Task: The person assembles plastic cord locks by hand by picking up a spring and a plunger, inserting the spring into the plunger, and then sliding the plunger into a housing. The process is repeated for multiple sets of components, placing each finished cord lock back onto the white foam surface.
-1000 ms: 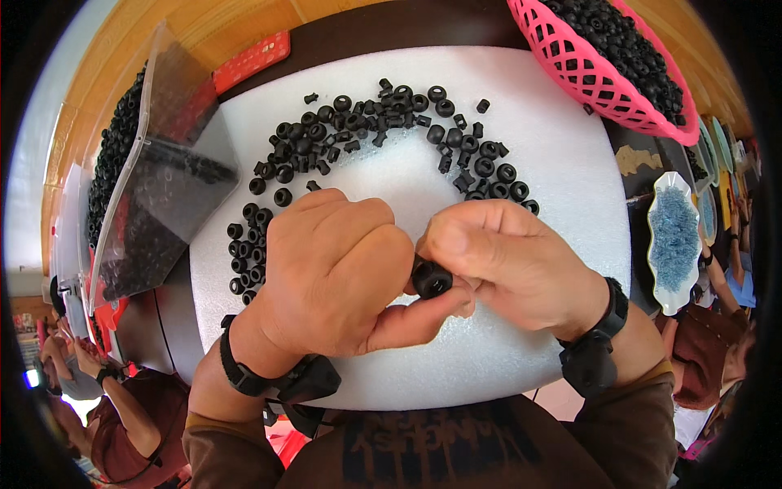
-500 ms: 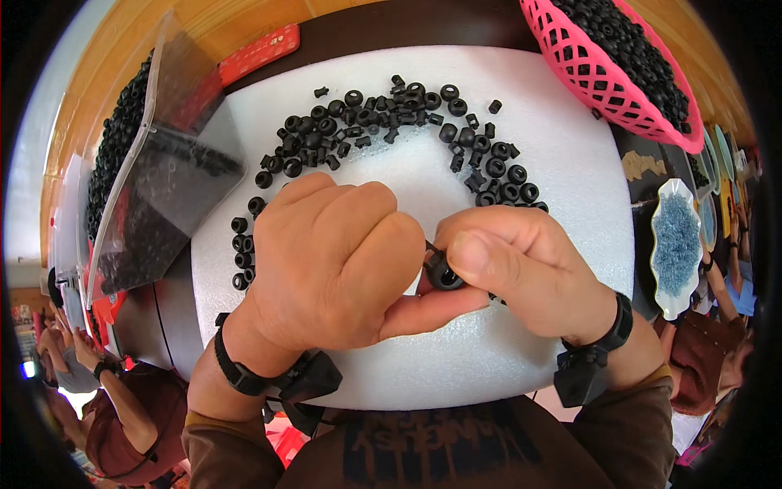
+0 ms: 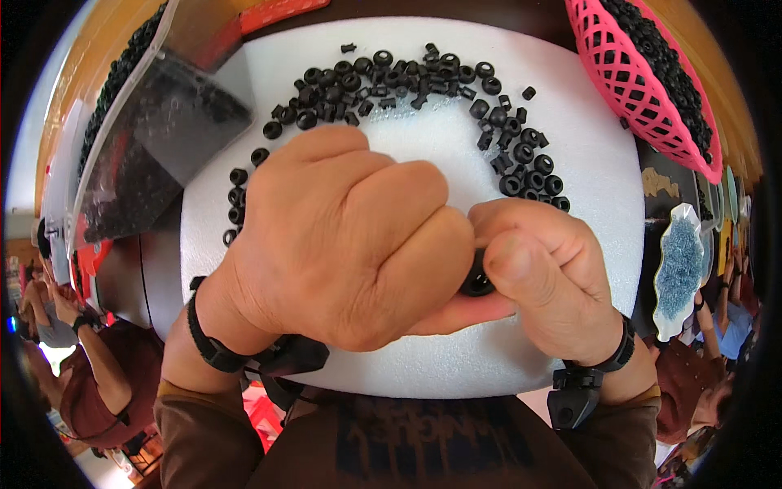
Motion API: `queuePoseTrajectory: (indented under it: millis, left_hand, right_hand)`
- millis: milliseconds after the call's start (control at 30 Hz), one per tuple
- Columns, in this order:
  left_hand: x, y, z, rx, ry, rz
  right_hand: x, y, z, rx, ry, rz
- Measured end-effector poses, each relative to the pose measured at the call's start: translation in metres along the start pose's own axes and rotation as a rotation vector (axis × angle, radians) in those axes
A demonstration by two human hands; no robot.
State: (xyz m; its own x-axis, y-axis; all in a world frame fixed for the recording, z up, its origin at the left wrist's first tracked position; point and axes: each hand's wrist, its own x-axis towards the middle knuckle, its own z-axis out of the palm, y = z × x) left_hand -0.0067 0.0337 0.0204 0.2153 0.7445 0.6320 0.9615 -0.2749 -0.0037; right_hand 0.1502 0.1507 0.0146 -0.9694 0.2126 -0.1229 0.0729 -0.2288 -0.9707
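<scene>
Above a white foam pad (image 3: 440, 371), a small black ring-shaped part (image 3: 478, 279) is held between both of my hands. My right hand (image 3: 554, 277) is closed in a pinch, thumb and curled index finger against the part's right side. My left hand (image 3: 350, 236) is closed with its knuckles up; one of its digits extends beneath the part, and its remaining fingertips are hidden. Beyond my hands, loose black parts (image 3: 534, 160), some round with holes and some spool-shaped, lie in an arc on the pad. Small clear beads (image 3: 399, 112) are scattered inside the arc.
A clear plastic bin (image 3: 183, 122) of black parts stands at left. A pink lattice basket (image 3: 707, 160) at the far right holds more. Below it sits a scalloped white dish (image 3: 669, 329) of bluish clear beads. Other people (image 3: 106, 371) sit at both sides.
The view has shifted, so the pad's contents appear higher. My left hand has turned and closed in over the black part, covering more of it. Both hands keep their hold.
</scene>
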Motion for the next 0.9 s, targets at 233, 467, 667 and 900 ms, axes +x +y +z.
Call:
queuePoseTrajectory:
  millis: [233,467,667,900]
  left_hand:
    - [-0.004,0.009,-0.008,-0.007,-0.067,-0.020]
    - [-0.018,0.006,0.005,0.011,0.027,-0.015]
    - [-0.018,0.002,0.021,-0.064,0.177,0.014]
    - [-0.010,0.002,0.024,-0.208,0.203,-0.063]
  right_hand:
    - [-0.004,0.000,0.003,0.187,-0.015,0.076]
    - [-0.009,0.003,0.007,-0.222,0.117,0.027]
    - [-0.006,0.027,-0.002,0.294,-0.038,-0.130]
    - [0.001,0.027,0.002,0.508,-0.115,-0.165]
